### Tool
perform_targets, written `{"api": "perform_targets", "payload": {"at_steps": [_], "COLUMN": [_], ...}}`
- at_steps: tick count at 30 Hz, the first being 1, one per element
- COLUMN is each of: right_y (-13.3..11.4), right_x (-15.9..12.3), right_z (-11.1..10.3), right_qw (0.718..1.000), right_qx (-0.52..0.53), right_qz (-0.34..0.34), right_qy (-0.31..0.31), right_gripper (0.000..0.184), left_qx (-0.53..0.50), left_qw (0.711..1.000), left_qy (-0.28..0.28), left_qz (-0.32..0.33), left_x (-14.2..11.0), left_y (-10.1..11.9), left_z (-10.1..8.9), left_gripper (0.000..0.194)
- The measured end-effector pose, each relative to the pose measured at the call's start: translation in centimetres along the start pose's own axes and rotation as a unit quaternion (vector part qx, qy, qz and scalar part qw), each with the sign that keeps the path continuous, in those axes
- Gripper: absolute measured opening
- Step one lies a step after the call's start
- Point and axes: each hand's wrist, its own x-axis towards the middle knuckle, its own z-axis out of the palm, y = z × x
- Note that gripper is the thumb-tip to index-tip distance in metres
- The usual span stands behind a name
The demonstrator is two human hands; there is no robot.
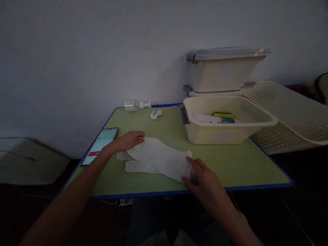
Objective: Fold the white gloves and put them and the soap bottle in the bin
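Note:
White disposable gloves [159, 157], which look like a pair laid partly over each other, lie flat on the green table with fingers to the left and cuffs to the right. My left hand [129, 140] is closed at their upper left edge, its fingertips curled on a glove finger. At the cuff end, my right hand [202, 177] has its thumb and forefinger on the edge of the glove, a little apart with the cuff between them. The undersides of the fingers are hidden.
A phone [99, 145] showing a timer lies left of my forearm. Behind are a pump bottle [135, 105] on its side and a small white cabled item [155, 114]. An open cream bin [212, 133] with packets, stacked lidded bins [217, 75] and a tilted basket [292, 109] stand right.

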Motion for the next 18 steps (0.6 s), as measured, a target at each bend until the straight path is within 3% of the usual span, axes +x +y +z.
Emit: {"api": "perform_targets", "payload": {"at_steps": [7,11,13,16,18], "right_y": [-0.5,-0.5,-0.3,0.0,0.3], "right_x": [0.3,0.5,0.5,0.7,0.9], "right_z": [-0.5,-1.1,-1.5,-1.8,-1.8], "right_qw": [0.999,0.998,0.998,0.996,0.994], "right_qx": [-0.037,-0.019,0.015,0.076,0.102], "right_qz": [0.018,0.013,0.008,-0.006,-0.012], "right_qy": [-0.032,-0.059,-0.064,-0.054,-0.045], "right_gripper": [0.051,0.052,0.053,0.049,0.046], "left_qx": [0.047,0.124,0.185,0.106,0.046], "left_qw": [0.997,0.986,0.974,0.979,0.975], "left_qy": [0.008,0.069,0.123,0.159,0.147], "left_qz": [-0.053,-0.091,-0.044,0.078,0.158], "left_x": [-0.7,-2.0,-2.5,-2.6,-2.4], "left_y": [0.9,3.6,5.8,9.3,11.2], "left_z": [0.2,-0.1,0.1,1.1,2.3], "left_gripper": [0.022,0.021,0.023,0.017,0.015]}}
